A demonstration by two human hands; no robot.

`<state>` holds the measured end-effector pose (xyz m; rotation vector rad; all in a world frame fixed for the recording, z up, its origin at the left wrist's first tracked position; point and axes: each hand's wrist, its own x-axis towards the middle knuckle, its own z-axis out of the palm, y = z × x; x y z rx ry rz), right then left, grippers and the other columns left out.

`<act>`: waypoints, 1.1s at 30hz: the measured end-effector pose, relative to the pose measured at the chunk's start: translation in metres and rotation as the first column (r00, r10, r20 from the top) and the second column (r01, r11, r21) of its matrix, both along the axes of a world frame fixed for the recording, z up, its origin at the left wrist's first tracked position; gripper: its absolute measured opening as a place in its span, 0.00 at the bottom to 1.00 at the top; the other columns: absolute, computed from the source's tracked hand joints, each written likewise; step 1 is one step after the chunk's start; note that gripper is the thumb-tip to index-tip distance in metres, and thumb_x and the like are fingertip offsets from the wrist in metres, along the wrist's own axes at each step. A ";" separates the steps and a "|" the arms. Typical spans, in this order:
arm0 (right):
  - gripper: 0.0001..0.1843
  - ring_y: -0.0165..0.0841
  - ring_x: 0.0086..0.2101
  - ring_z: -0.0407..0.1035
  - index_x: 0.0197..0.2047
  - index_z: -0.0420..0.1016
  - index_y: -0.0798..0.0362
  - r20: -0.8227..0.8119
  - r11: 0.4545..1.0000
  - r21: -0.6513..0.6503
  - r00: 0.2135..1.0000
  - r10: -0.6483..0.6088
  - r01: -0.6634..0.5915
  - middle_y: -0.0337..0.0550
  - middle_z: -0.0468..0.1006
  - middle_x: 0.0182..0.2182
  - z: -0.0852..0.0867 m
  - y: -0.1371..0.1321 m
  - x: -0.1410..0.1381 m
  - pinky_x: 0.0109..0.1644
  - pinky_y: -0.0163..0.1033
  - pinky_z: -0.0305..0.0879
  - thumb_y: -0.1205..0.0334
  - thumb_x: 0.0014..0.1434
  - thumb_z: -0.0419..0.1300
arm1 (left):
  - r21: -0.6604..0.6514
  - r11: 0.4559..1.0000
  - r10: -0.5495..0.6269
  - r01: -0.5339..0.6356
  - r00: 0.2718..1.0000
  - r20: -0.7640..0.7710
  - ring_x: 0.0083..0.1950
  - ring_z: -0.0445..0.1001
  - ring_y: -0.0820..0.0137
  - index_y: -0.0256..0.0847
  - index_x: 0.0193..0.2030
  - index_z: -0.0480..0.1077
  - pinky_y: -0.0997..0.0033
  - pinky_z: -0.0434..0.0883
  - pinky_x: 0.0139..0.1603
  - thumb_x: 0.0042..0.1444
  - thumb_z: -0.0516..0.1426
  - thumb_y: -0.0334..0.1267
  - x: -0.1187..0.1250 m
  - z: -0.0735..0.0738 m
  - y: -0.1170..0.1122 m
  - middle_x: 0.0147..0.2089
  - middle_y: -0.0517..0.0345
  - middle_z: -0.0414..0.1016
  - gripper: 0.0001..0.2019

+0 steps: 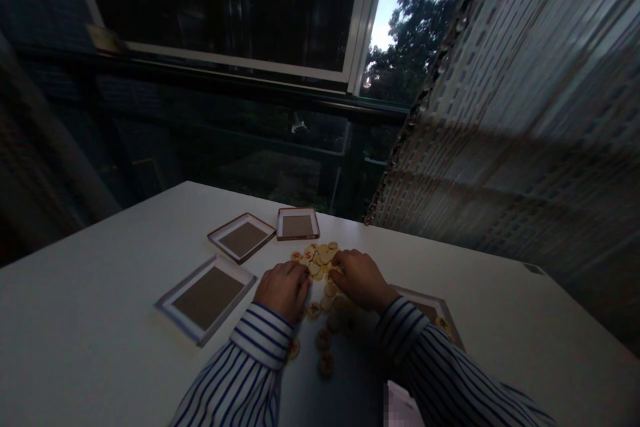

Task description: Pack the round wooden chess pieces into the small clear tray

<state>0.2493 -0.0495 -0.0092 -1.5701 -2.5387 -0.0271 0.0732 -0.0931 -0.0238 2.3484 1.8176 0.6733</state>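
Note:
Round, pale wooden Chinese chess pieces (314, 269) lie in a loose heap on the white table, some with red or dark characters. My left hand (283, 288) rests at the heap's left side with its fingers curled; what they hold, if anything, is hidden. Across the heap, my right hand (364, 278) bends its thumb and forefinger around a piece at the right edge. Between my wrists are more pieces, among them a dark-marked piece (313, 309) and a red-marked piece (326, 365) in shadow.
Three shallow box halves stand left and behind: a grey-rimmed tray (173, 319), a brown-rimmed tray (216, 240) and a smaller tray (299, 238). Another tray (453, 315), partly behind my right forearm, has a piece on it. A window and a curtain (500, 147) border the table (100, 293).

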 end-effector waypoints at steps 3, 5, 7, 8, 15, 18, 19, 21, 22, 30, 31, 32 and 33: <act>0.14 0.37 0.38 0.64 0.40 0.69 0.52 -0.004 1.000 0.008 1.000 0.008 -0.008 0.46 0.73 0.36 -0.001 0.000 0.001 0.39 0.39 0.54 0.55 0.55 0.50 | -0.001 1.000 0.003 -0.003 1.000 -0.002 0.44 0.68 0.63 0.40 0.40 0.68 0.63 0.64 0.44 0.54 0.47 0.38 0.001 0.000 0.000 0.42 0.51 0.72 0.12; 0.14 0.37 0.38 0.64 0.40 0.69 0.52 0.001 1.000 0.003 1.000 0.000 0.000 0.46 0.73 0.36 0.000 0.000 0.001 0.40 0.39 0.54 0.55 0.55 0.49 | -0.005 1.000 0.005 -0.005 1.000 -0.005 0.45 0.68 0.63 0.40 0.40 0.68 0.63 0.64 0.45 0.53 0.48 0.37 0.001 -0.001 0.001 0.43 0.51 0.71 0.12; 0.14 0.36 0.39 0.63 0.41 0.69 0.52 0.001 1.000 -0.012 1.000 -0.013 0.013 0.45 0.73 0.37 0.003 -0.001 0.000 0.41 0.39 0.53 0.56 0.55 0.49 | -0.007 1.000 0.003 -0.003 1.000 -0.006 0.45 0.68 0.64 0.40 0.41 0.68 0.63 0.64 0.45 0.53 0.48 0.37 0.001 -0.002 0.001 0.43 0.51 0.71 0.12; 0.14 0.36 0.39 0.63 0.41 0.69 0.52 -0.002 1.000 -0.022 1.000 -0.022 0.022 0.45 0.73 0.37 0.005 -0.002 -0.001 0.41 0.39 0.53 0.56 0.55 0.49 | -0.009 1.000 0.000 0.000 1.000 -0.006 0.45 0.68 0.64 0.40 0.41 0.68 0.63 0.64 0.45 0.53 0.48 0.37 0.001 -0.002 0.001 0.43 0.52 0.72 0.12; 0.13 0.32 0.34 0.66 0.37 0.71 0.52 -0.245 0.994 -0.104 0.968 -0.051 0.026 0.42 0.74 0.33 0.007 -0.001 -0.001 0.37 0.35 0.57 0.56 0.54 0.50 | 0.002 1.000 -0.014 0.014 1.000 0.002 0.45 0.68 0.64 0.39 0.41 0.67 0.64 0.64 0.45 0.53 0.48 0.36 0.002 -0.003 0.002 0.42 0.51 0.72 0.11; 0.12 0.29 0.30 0.67 0.36 0.72 0.54 -0.475 0.972 -0.229 0.878 -0.066 -0.051 0.41 0.74 0.29 0.004 0.002 0.000 0.33 0.32 0.58 0.57 0.52 0.52 | 0.014 1.000 -0.020 0.020 0.999 0.026 0.46 0.68 0.64 0.39 0.43 0.66 0.62 0.64 0.46 0.52 0.48 0.35 0.003 -0.007 0.003 0.44 0.51 0.71 0.12; 0.13 0.29 0.29 0.67 0.35 0.72 0.55 -0.540 0.958 -0.275 0.837 -0.086 -0.079 0.41 0.74 0.28 0.003 0.003 0.001 0.32 0.32 0.59 0.57 0.51 0.53 | 0.024 1.000 -0.022 0.021 0.999 0.040 0.46 0.68 0.64 0.39 0.43 0.66 0.62 0.64 0.46 0.52 0.49 0.35 0.003 -0.009 0.004 0.45 0.51 0.71 0.12; 0.13 0.29 0.28 0.66 0.34 0.73 0.57 -0.646 0.925 -0.354 0.751 -0.136 -0.138 0.41 0.74 0.27 0.002 0.006 0.000 0.29 0.31 0.59 0.56 0.50 0.54 | 0.044 0.999 -0.027 0.024 0.997 0.072 0.46 0.68 0.63 0.39 0.44 0.66 0.61 0.65 0.46 0.51 0.50 0.36 0.004 -0.011 0.005 0.45 0.50 0.71 0.13; 0.14 0.29 0.27 0.66 0.33 0.73 0.57 -0.688 0.908 -0.384 0.708 -0.160 -0.168 0.41 0.74 0.27 0.002 0.007 0.000 0.28 0.31 0.59 0.56 0.49 0.55 | 0.056 0.998 -0.028 0.024 0.996 0.087 0.47 0.68 0.63 0.39 0.45 0.65 0.61 0.65 0.46 0.51 0.50 0.36 0.005 -0.012 0.005 0.45 0.50 0.71 0.14; 0.12 0.26 0.24 0.63 0.31 0.72 0.58 -0.801 0.800 -0.500 0.528 -0.282 -0.333 0.37 0.71 0.21 0.005 0.004 -0.001 0.28 0.30 0.59 0.57 0.48 0.57 | 0.195 0.980 -0.059 0.034 0.990 0.129 0.46 0.69 0.63 0.39 0.46 0.65 0.61 0.66 0.45 0.51 0.52 0.39 0.009 -0.017 0.006 0.45 0.51 0.72 0.15; 0.12 0.26 0.23 0.63 0.31 0.72 0.58 -0.797 0.797 -0.503 0.534 -0.280 -0.333 0.37 0.70 0.21 0.006 0.003 -0.001 0.28 0.30 0.59 0.57 0.48 0.57 | 0.211 0.977 -0.068 0.039 0.989 0.132 0.46 0.69 0.63 0.39 0.45 0.65 0.61 0.66 0.45 0.51 0.52 0.39 0.010 -0.017 0.007 0.45 0.51 0.72 0.15; 0.12 0.25 0.23 0.63 0.31 0.72 0.58 -0.791 0.796 -0.506 0.547 -0.275 -0.331 0.37 0.70 0.20 0.007 0.002 -0.001 0.28 0.30 0.58 0.56 0.49 0.57 | 0.226 0.973 -0.079 0.047 0.988 0.135 0.46 0.69 0.64 0.40 0.45 0.65 0.61 0.66 0.45 0.51 0.52 0.40 0.010 -0.018 0.007 0.45 0.51 0.72 0.14; 0.13 0.25 0.23 0.63 0.31 0.72 0.58 -0.784 0.797 -0.507 0.560 -0.268 -0.328 0.37 0.70 0.20 0.008 0.000 -0.002 0.27 0.30 0.58 0.56 0.49 0.56 | 0.236 0.970 -0.091 0.057 0.986 0.137 0.46 0.69 0.64 0.40 0.45 0.65 0.62 0.66 0.45 0.51 0.52 0.40 0.011 -0.019 0.007 0.45 0.52 0.72 0.14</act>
